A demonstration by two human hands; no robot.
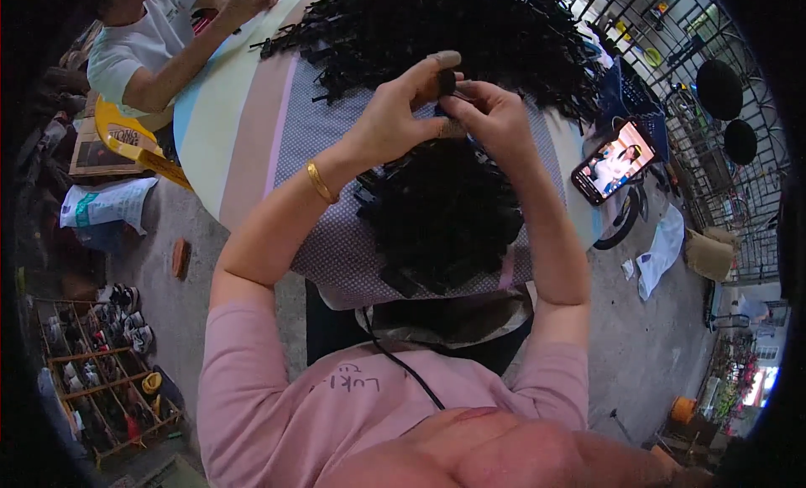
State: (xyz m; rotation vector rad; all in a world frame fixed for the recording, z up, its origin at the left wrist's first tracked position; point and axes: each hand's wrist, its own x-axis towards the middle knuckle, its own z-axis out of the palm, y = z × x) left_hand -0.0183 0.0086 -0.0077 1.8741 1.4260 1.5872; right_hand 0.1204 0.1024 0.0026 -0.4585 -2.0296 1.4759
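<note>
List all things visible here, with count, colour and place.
Strips: uncounted, black, two piles on table
Table: one, multicoloured cover, centre
Small piece: one, dark, at the fingers
Phone: one, black, table's right
Crate: one, blue, beyond phone
Chair: one, yellow, left of table
Bag: one, white, left side
Shoe rack: one, brown, lower left
Discs: two, black, upper right
Co-worker: one, white shirt, upper left
Remaining clutter: uncounted, mixed, edges
Bracelet: one, gold, left wrist
Own shirt: one, pink, bottom centre
Left hand, right hand: one each, above table
</note>
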